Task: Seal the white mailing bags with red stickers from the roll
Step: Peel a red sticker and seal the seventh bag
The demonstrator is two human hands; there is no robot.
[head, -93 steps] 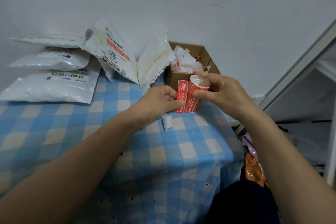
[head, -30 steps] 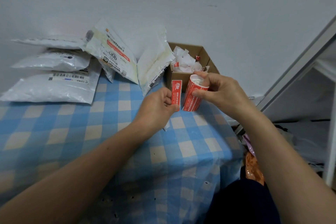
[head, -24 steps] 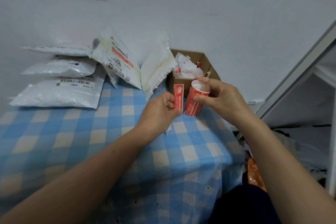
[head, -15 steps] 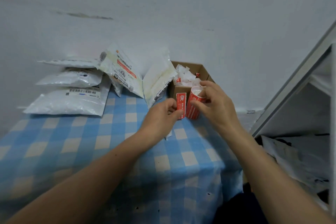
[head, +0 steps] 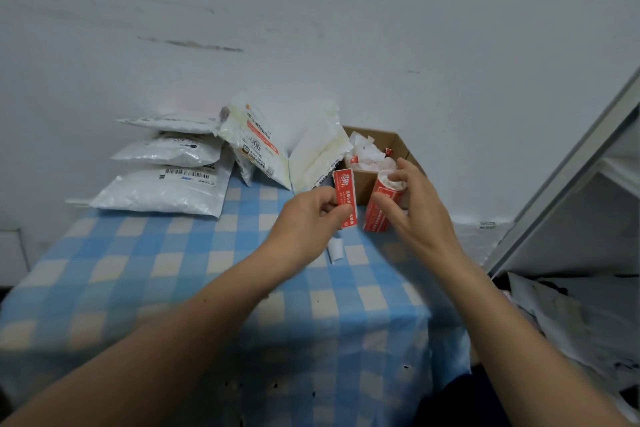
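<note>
Two hands over the checked surface (head: 173, 270) | left hand (head: 308, 218): fingers pinch a red sticker (head: 344, 191) upright, thumb hiding part of its print | right hand (head: 415, 215): fingers curled round the sticker roll (head: 381, 215) just beside, far side covered | white mailing bags (head: 162, 187) piled by the wall, labels unreadable | cardboard box (head: 398, 146) half hidden behind the hands.

We drew the red sticker (head: 344, 199) away from the roll (head: 381, 210) with our left hand (head: 304, 220), leaving a gap between them; our right hand (head: 414, 210) spread its fingers (head: 407, 172) wider on the roll.
</note>
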